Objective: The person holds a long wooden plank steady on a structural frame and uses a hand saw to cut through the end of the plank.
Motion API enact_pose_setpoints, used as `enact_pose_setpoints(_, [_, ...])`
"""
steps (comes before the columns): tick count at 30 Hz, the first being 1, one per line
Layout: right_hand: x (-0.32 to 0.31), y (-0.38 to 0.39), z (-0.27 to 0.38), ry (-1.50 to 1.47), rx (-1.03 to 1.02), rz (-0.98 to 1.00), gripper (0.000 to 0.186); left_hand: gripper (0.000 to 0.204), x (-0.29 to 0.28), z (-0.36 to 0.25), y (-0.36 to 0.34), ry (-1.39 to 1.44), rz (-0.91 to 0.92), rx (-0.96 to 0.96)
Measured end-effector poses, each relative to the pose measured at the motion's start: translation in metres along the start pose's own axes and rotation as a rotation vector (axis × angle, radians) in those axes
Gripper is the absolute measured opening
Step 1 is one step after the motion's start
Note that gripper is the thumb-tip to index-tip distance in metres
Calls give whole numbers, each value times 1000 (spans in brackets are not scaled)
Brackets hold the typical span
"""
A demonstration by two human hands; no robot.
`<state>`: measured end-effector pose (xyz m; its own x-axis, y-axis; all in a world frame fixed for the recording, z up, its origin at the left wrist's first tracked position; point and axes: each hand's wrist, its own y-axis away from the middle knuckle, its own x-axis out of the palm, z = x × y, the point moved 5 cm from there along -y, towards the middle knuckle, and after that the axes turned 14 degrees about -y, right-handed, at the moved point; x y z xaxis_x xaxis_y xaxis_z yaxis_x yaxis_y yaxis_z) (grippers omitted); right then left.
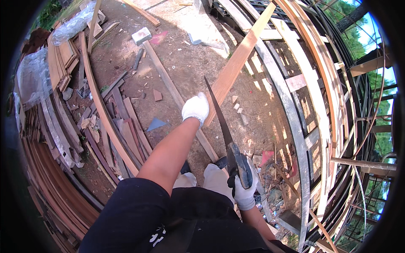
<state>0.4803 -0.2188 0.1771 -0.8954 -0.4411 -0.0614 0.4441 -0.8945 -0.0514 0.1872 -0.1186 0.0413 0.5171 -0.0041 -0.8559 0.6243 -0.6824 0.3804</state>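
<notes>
Right hand (244, 192), white-gloved, clenched on the dark-handled handsaw (228, 139), blade meeting the long pale wooden plank's (236, 63) near end, which the gloved left hand (195, 108) grasps; a firm brace and long, light strokes would likely suit.

Worker in dark clothes and white work gloves

The left hand (195, 108) and right hand (244, 192) each wear a white knit glove, the right one dark at the palm. Forearms are bare below short black sleeves; dark shorts carry a small white marking.
</notes>
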Motion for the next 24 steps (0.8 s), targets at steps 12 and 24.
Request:
enact_pose_setpoints(12, [19,-33,-9,178,40,37,64,72,-1,2,3,26,40,-17])
enact_pose_setpoints(24, [59,-155,-56,176,54,-38,52,63,7,-8,11,43,116,-25])
